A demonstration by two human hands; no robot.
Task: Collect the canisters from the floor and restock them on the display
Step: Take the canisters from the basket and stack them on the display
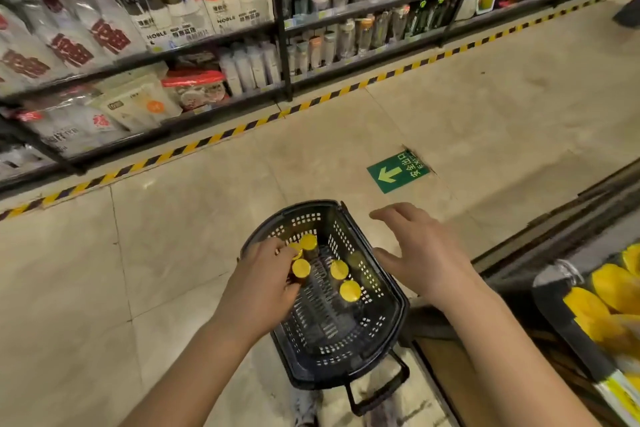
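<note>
1. Curling round a yellow-lidded canister (300, 269), the left hand (263, 282) is reaching into the black basket (394, 291), its thumb and fingers closing on the dark body below the lid.
2. The right hand (424, 253) is hovering over the basket's right rim, fingers spread and straight, holding nothing.
3. Three other canisters are standing upright in the basket's far half: a far canister (309, 242) just beyond the left fingers, and a middle canister (338, 269) and a near canister (350, 290) to the right of the held one.
4. The basket is sitting on the tiled floor (173, 270), its handle (377, 388) lying down at the near end.
5. A display (602, 291) of yellow-topped stock is showing at the right edge.
6. A green arrow sign (398, 172) is lying on the floor beyond the basket, and striped tape (214, 139) is running along the stocked shelves (207, 45).
</note>
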